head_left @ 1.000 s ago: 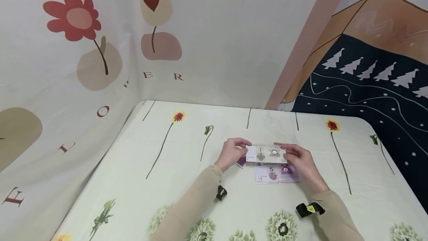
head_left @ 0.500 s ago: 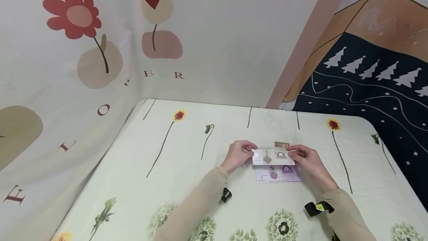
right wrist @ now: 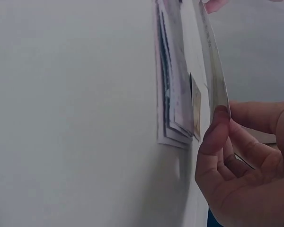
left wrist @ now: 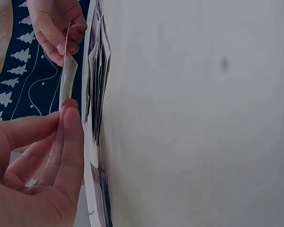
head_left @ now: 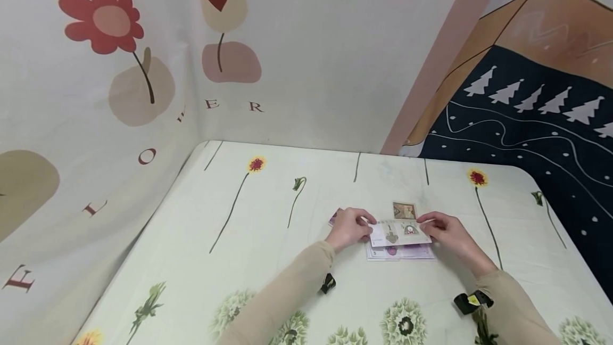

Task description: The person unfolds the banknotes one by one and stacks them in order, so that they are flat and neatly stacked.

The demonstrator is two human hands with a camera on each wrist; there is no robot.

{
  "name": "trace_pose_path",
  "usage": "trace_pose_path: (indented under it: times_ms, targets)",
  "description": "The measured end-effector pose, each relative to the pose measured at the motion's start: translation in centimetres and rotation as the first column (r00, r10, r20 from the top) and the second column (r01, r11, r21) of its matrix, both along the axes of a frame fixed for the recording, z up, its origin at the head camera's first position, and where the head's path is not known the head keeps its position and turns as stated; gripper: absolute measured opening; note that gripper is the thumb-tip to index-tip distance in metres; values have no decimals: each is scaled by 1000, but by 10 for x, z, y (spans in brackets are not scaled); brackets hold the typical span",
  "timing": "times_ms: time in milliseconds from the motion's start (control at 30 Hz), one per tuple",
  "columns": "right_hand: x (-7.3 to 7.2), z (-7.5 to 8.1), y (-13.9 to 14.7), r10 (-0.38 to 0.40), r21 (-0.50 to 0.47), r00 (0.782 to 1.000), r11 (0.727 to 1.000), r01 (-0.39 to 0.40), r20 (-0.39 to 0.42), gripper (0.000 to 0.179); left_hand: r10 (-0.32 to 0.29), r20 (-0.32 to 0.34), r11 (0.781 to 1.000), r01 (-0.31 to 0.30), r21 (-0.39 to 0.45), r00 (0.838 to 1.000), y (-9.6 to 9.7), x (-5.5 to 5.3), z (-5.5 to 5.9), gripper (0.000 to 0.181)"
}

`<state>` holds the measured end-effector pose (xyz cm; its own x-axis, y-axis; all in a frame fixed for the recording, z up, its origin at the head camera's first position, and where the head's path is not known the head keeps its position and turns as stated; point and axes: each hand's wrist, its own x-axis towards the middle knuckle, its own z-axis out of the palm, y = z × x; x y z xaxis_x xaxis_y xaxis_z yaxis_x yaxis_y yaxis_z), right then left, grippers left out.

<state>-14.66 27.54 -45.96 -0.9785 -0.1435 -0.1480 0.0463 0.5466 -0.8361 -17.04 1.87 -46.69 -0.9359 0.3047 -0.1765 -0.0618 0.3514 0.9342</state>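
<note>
from the head, looking forward and down from well back, taking in the worktop (head_left: 268, 212), both sleeves (head_left: 282, 286) and the wall cloth (head_left: 311, 57) beyond. from the left wrist, looking at close range past the left grip (left wrist: 47, 161) toward the right grip (left wrist: 57, 28), catching the dark tree-printed cloth (left wrist: 28, 71) behind. from the right wrist, looking just as closely past the right grip toward the left one, catching only fingertips (right wrist: 217, 5) at the top edge. from both wrists, seeing the worktop turned on its side and sharing the note (left wrist: 67, 80) edge-on; from the head, facing its printed side.
</note>
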Motion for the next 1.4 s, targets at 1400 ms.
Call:
trace_pose_path:
  times_ms: [1400]
  targets:
    - [12,-9,-3,54,188,997,981,-44,-48,16,-101,-17,982,97,-164,995,5,6,-1,11]
